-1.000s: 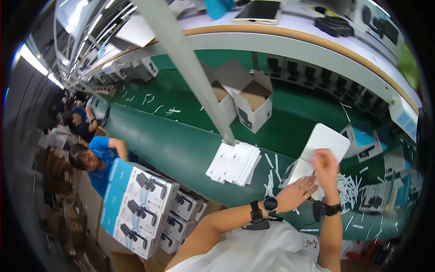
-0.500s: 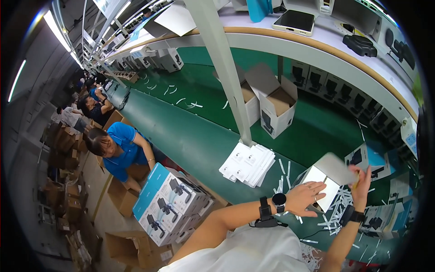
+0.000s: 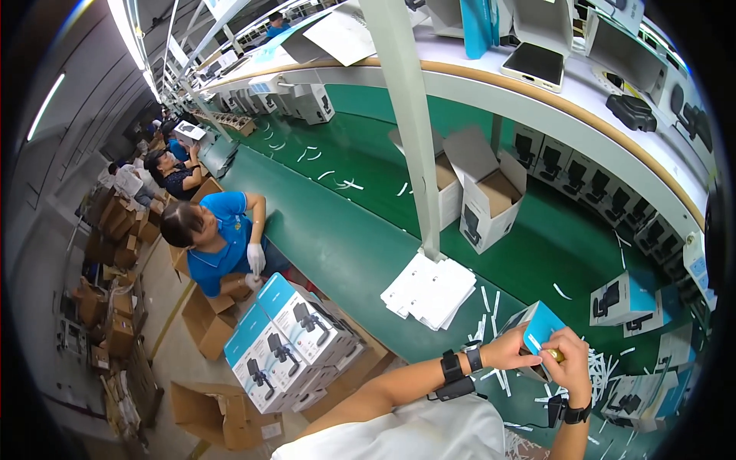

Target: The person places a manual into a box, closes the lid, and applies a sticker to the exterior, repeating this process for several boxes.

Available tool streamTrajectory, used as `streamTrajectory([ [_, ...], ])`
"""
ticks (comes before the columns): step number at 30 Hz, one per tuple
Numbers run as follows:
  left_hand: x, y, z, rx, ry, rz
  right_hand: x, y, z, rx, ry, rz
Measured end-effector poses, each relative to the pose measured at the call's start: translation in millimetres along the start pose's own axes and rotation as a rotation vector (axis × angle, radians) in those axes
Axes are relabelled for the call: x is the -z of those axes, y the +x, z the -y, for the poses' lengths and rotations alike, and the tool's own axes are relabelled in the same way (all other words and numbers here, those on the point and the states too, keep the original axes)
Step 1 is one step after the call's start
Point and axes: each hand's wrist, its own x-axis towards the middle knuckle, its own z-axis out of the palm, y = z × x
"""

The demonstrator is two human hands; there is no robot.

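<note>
My left hand [image 3: 506, 354] and my right hand [image 3: 571, 366] both grip a small white and blue carton [image 3: 537, 326] at the near edge of the green conveyor belt [image 3: 345, 253]. A small yellowish item sits pinched in my right fingers against the carton. Both wrists wear dark bands. White paper strips [image 3: 602, 368] litter the belt just right of my hands. A stack of white leaflets [image 3: 429, 290] lies on the belt to the left of the carton.
An open carton [image 3: 491, 195] stands by a grey post [image 3: 406, 123]. Closed printed cartons [image 3: 621, 297] sit to the right. A case of blue and white cartons [image 3: 287, 345] stands lower left. A person in a blue shirt [image 3: 218, 241] works further along the belt.
The view swung left and the white flat piece I held up is gone from sight. My hands have come down together onto a blue and white carton at the belt's near edge.
</note>
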Motion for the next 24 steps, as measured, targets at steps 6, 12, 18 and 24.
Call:
streamTrajectory([
  [6, 3.1, 4.0, 7.5, 0.101, -0.276, 0.05, -6.5, 0.8, -4.5, -0.067, -0.014, -0.156],
  [12, 8.6, 1.6, -2.0, 0.072, -0.204, 0.08, -7.4, 0.7, -5.2, -0.016, 0.021, -0.093],
  [18, 10.1, 1.5, -5.2, 0.089, -0.24, 0.092, -8.5, -3.3, -18.2, -0.069, 0.109, -0.042],
  [24, 13.6, 1.1, 6.3, 0.05, -0.194, 0.154, -9.0, -8.8, -20.3, -0.091, 0.204, -0.013],
])
